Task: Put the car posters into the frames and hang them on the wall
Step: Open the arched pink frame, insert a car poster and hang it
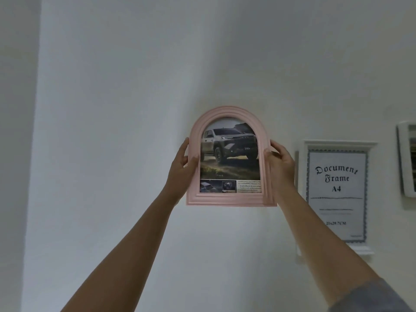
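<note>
Pink frame (231, 199) partly hides left hand (180, 167) and right hand (282, 166) fingers (281, 148).

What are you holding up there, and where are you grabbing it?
The pink frame with the car poster: the left grip holds its left side, the right grip its right side, both about halfway up.

A plain white wall (135, 75) in soft, dim light.
</note>
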Available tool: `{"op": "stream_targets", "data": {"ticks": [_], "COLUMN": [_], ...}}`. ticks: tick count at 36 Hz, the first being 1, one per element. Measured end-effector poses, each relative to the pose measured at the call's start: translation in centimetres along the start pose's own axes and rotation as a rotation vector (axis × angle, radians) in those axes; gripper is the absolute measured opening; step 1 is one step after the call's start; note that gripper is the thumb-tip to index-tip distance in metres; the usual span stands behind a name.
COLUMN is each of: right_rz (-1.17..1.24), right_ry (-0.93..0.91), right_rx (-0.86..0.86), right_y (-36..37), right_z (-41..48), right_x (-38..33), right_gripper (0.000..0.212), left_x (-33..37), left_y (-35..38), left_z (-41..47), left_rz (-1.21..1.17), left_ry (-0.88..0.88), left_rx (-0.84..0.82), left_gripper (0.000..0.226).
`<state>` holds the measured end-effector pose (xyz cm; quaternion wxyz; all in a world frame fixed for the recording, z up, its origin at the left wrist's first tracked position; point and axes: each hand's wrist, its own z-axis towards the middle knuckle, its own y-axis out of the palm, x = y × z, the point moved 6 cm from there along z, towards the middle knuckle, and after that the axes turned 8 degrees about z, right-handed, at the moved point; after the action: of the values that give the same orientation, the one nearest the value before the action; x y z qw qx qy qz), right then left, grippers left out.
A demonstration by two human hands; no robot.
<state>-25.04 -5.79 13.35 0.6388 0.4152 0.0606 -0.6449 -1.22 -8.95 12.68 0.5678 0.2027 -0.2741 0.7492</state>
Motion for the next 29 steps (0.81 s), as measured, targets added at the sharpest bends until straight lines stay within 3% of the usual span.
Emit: {"op": "stream_targets", "data": {"ticks": [10,18,29], "right_rz": [-0.029,0.048,0.08], "right_ry": [-0.078,-0.116,-0.103], "right_rx": [-0.045,-0.048,-0.069], "right_y": [-0.2,-0.2,-1.7], "right_z": [3.5,4.8,4.4], "right_x": [0.4,0.9,4.3], "right_gripper": [0.04,0.04,0.039], "left_x": [-1.3,-0.1,-1.4], "left_y": [2.3,2.3,2.3], "left_z": [2.1,3.5,1.4], "left_rz": [-0.036,0.095,0.22], "left_ry": [0.016,0.083,0.032], "left_rx": [0.046,0.138,0.125], "left_gripper": [0.054,0.052,0.054]}}
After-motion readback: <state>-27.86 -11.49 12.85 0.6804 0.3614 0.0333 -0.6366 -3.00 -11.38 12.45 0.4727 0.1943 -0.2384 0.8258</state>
